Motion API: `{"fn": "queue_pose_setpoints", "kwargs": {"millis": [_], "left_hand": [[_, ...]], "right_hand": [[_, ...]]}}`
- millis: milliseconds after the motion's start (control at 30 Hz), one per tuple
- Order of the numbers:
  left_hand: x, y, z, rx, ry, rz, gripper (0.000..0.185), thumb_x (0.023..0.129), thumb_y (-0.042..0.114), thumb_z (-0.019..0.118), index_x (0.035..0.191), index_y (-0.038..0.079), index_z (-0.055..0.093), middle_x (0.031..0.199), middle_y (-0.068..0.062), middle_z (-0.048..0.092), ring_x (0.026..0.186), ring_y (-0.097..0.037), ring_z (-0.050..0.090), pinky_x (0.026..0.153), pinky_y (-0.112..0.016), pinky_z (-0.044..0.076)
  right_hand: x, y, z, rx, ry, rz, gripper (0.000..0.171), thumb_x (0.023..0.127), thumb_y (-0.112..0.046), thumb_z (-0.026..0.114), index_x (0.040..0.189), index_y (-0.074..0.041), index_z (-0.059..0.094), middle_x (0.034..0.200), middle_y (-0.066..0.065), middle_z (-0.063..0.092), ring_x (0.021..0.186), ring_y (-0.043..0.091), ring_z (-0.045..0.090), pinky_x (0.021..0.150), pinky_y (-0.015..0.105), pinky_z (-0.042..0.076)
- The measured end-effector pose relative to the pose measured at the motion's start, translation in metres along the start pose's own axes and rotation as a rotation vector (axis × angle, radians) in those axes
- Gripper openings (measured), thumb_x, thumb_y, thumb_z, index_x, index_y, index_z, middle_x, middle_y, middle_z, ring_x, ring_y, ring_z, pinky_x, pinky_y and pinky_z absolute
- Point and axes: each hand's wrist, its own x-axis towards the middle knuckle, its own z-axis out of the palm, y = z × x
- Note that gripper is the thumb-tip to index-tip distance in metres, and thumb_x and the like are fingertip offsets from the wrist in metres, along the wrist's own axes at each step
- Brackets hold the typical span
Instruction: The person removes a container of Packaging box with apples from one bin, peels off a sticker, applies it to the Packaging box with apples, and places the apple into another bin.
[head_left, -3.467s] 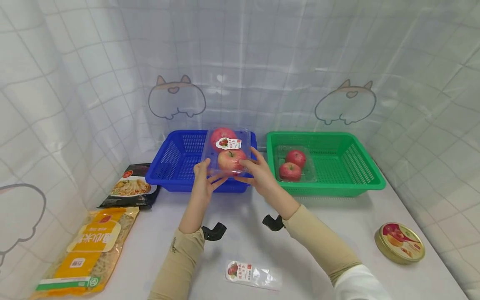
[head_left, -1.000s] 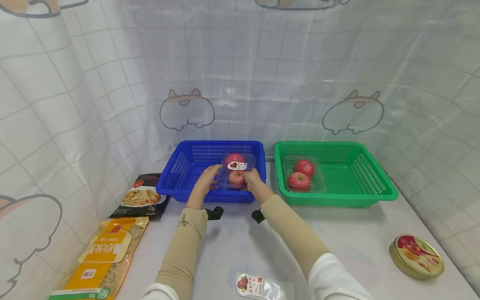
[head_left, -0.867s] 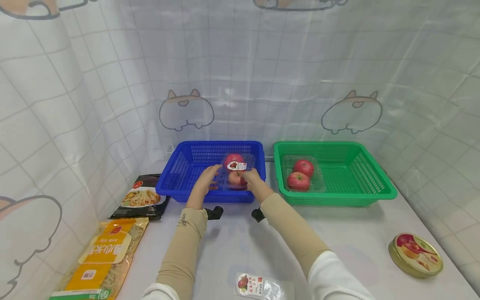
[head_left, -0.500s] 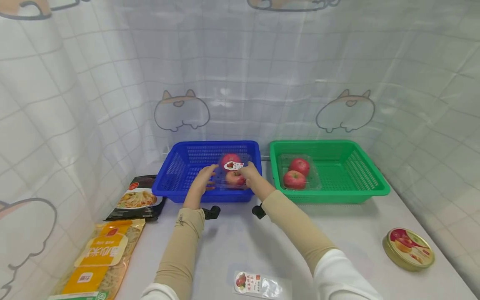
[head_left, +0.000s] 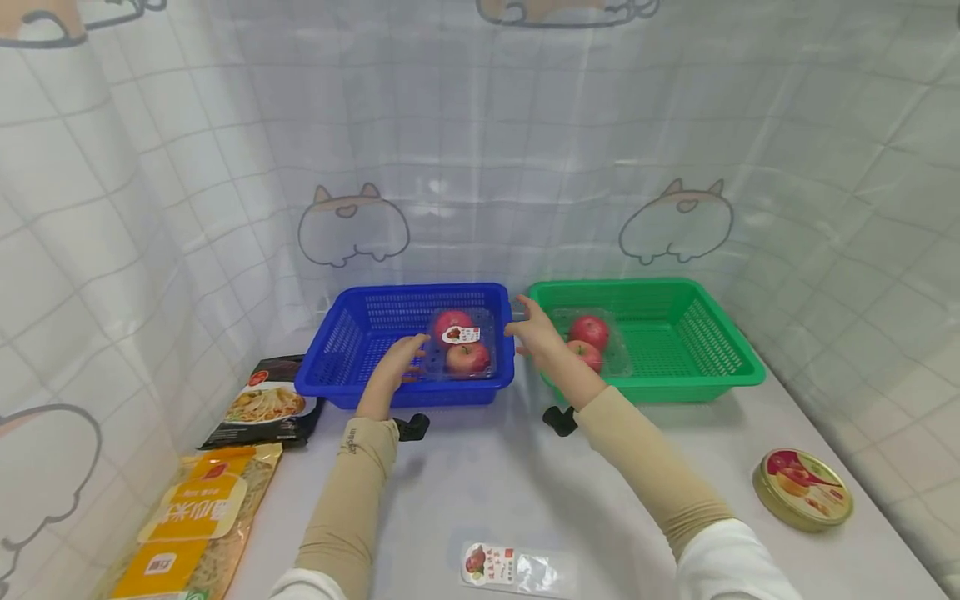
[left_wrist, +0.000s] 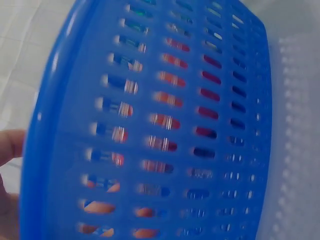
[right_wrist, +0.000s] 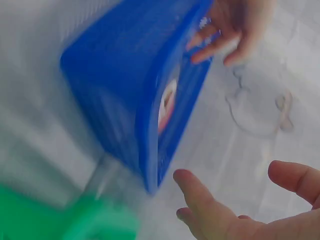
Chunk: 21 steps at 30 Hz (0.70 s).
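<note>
A clear box of two red apples with a white label lies in the right half of the blue basket. My left hand reaches into the basket with relaxed fingers at the box's left side. Through the blurred basket wall in the left wrist view, red fruit shows. My right hand hovers with spread fingers and holds nothing, between the two baskets at the left rim of the green basket. A second clear box with two apples sits in the green basket. The spread fingers show in the right wrist view.
A dark noodle packet and a yellow noodle bag lie at the left. A round gold tin sits at the right. A small labelled sachet lies near the front edge. Checked curtain walls close in the table.
Both hands lowered the apple box into the blue basket. The right hand has since let go of it and swung right toward the green basket; the left hand stays beside the box.
</note>
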Motion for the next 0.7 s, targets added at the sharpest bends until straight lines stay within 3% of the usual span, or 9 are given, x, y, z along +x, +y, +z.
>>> {"fn": "queue_pose_setpoints", "kwargs": {"millis": [67, 133, 200, 267, 300, 367, 467, 500, 700], "left_hand": [[-0.004, 0.002, 0.003, 0.026, 0.061, 0.052, 0.058, 0.096, 0.036, 0.040, 0.143, 0.004, 0.028, 0.141, -0.022, 0.035, 0.122, -0.039, 0.039, 0.098, -0.051, 0.035], [-0.009, 0.005, 0.008, 0.044, 0.143, 0.123, 0.056, 0.095, 0.036, 0.043, 0.140, 0.005, 0.034, 0.140, -0.020, 0.039, 0.125, -0.037, 0.038, 0.100, -0.051, 0.033], [-0.014, 0.010, 0.016, 0.049, 0.213, 0.202, 0.052, 0.094, 0.034, 0.045, 0.138, 0.007, 0.040, 0.139, -0.018, 0.041, 0.127, -0.035, 0.038, 0.101, -0.051, 0.033], [-0.020, 0.015, 0.027, 0.015, 0.258, 0.269, 0.047, 0.094, 0.032, 0.047, 0.134, 0.008, 0.045, 0.136, -0.016, 0.046, 0.124, -0.032, 0.042, 0.100, -0.049, 0.035], [-0.023, 0.017, 0.033, -0.012, 0.266, 0.305, 0.045, 0.093, 0.031, 0.048, 0.132, 0.009, 0.048, 0.134, -0.015, 0.049, 0.123, -0.031, 0.044, 0.100, -0.048, 0.036], [-0.028, 0.023, 0.047, -0.058, 0.265, 0.370, 0.041, 0.093, 0.028, 0.050, 0.129, 0.008, 0.051, 0.131, -0.015, 0.052, 0.121, -0.029, 0.046, 0.099, -0.046, 0.037], [-0.036, 0.031, 0.071, -0.121, 0.237, 0.446, 0.036, 0.092, 0.024, 0.053, 0.123, 0.008, 0.055, 0.122, -0.015, 0.057, 0.115, -0.027, 0.052, 0.096, -0.042, 0.041], [-0.038, 0.034, 0.080, -0.136, 0.223, 0.469, 0.035, 0.091, 0.022, 0.054, 0.122, 0.007, 0.056, 0.120, -0.016, 0.059, 0.113, -0.027, 0.054, 0.095, -0.042, 0.042], [-0.043, 0.041, 0.127, -0.178, 0.113, 0.532, 0.036, 0.090, 0.016, 0.054, 0.124, 0.003, 0.055, 0.118, -0.019, 0.059, 0.113, -0.027, 0.055, 0.094, -0.041, 0.044]], "right_hand": [[-0.004, -0.001, -0.017, -0.022, 0.025, -0.031, 0.074, 0.086, 0.003, 0.050, 0.148, -0.019, 0.017, 0.153, 0.011, 0.010, 0.127, 0.029, 0.038, 0.100, 0.049, 0.036], [-0.009, -0.001, -0.036, -0.049, 0.048, -0.056, 0.073, 0.087, 0.002, 0.050, 0.148, -0.020, 0.017, 0.153, 0.010, 0.011, 0.100, 0.020, 0.055, 0.088, 0.039, 0.045], [-0.014, -0.001, -0.053, -0.065, 0.072, -0.078, 0.072, 0.088, 0.001, 0.048, 0.149, -0.020, 0.015, 0.154, 0.010, 0.010, 0.072, 0.012, 0.050, 0.070, 0.029, 0.047], [-0.018, 0.002, -0.069, -0.090, 0.096, -0.098, 0.072, 0.088, 0.001, 0.045, 0.149, -0.019, 0.013, 0.154, 0.010, 0.008, 0.061, 0.013, 0.035, 0.057, 0.026, 0.038], [-0.019, 0.004, -0.076, -0.100, 0.114, -0.102, 0.072, 0.088, 0.001, 0.044, 0.149, -0.019, 0.012, 0.154, 0.010, 0.008, 0.067, 0.014, 0.042, 0.056, 0.025, 0.034], [-0.020, 0.009, -0.088, -0.118, 0.152, -0.115, 0.070, 0.090, 0.000, 0.043, 0.149, -0.017, 0.009, 0.154, 0.012, 0.005, 0.099, 0.023, 0.049, 0.067, 0.029, 0.040], [-0.018, 0.020, -0.105, -0.141, 0.203, -0.129, 0.070, 0.091, 0.000, 0.042, 0.149, -0.014, 0.007, 0.153, 0.016, 0.004, 0.133, 0.035, 0.024, 0.088, 0.040, 0.037], [-0.017, 0.023, -0.109, -0.139, 0.217, -0.125, 0.069, 0.092, 0.000, 0.042, 0.149, -0.014, 0.006, 0.153, 0.017, 0.003, 0.138, 0.036, 0.010, 0.094, 0.044, 0.034], [-0.010, 0.044, -0.134, -0.151, 0.287, -0.073, 0.070, 0.092, -0.007, 0.045, 0.149, -0.013, 0.005, 0.153, 0.019, 0.003, 0.137, 0.041, 0.009, 0.105, 0.055, 0.023]]}}
